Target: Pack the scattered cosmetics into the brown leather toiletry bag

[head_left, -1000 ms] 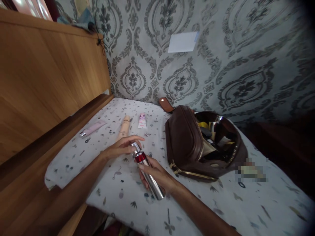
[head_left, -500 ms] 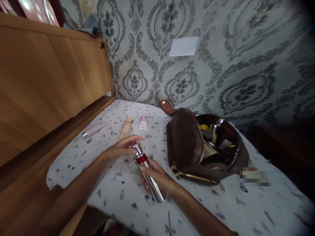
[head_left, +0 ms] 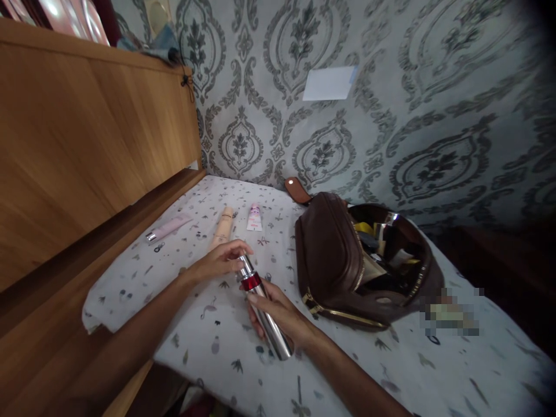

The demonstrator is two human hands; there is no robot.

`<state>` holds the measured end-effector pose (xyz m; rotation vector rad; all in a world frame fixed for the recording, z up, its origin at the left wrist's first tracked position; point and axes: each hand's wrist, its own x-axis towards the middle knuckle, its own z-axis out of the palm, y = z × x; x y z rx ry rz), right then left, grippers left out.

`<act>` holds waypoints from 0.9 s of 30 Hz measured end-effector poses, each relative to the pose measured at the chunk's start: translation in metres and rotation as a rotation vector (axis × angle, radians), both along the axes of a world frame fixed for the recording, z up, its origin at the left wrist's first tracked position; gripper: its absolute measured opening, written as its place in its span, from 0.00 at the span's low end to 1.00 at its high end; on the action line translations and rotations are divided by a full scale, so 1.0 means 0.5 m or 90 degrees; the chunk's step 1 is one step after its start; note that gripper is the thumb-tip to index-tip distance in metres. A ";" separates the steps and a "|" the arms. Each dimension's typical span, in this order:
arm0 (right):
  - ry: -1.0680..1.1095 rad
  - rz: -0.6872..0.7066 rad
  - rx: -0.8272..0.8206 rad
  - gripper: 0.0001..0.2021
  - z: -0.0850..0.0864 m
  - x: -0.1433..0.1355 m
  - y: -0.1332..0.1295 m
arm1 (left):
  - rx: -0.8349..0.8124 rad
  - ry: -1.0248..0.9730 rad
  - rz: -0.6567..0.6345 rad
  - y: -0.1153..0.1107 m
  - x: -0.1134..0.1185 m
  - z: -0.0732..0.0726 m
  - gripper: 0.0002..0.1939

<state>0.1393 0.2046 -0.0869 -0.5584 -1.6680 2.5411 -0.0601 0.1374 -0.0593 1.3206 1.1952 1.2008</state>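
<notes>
My right hand [head_left: 278, 313] grips the body of a silver bottle [head_left: 264, 315] with a red band near its top, held tilted over the patterned cloth. My left hand [head_left: 219, 260] has its fingertips closed on the bottle's silver cap end. Beyond my left hand lie a peach tube [head_left: 223, 227], a small pink-and-white tube [head_left: 254, 217] and a pale pink tube [head_left: 169, 227] with a silver cap. To the right sits an open brown leather pouch [head_left: 330, 255] with several cosmetics inside.
A white cloth [head_left: 434, 365] with small printed figures covers the surface. A wooden panel [head_left: 87, 133] rises on the left, with a ledge along the cloth's edge. Patterned grey wallpaper stands behind, with a white paper [head_left: 329, 83] stuck on it. A brown strap tab [head_left: 297, 190] lies behind the pouch.
Both hands and the bottle stay nearly in place; the view has drifted slightly, and my left fingers have closed more tightly round the cap.
</notes>
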 end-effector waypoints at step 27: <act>0.025 0.046 -0.111 0.33 -0.010 0.012 0.014 | -0.006 -0.076 -0.079 -0.003 0.015 -0.004 0.19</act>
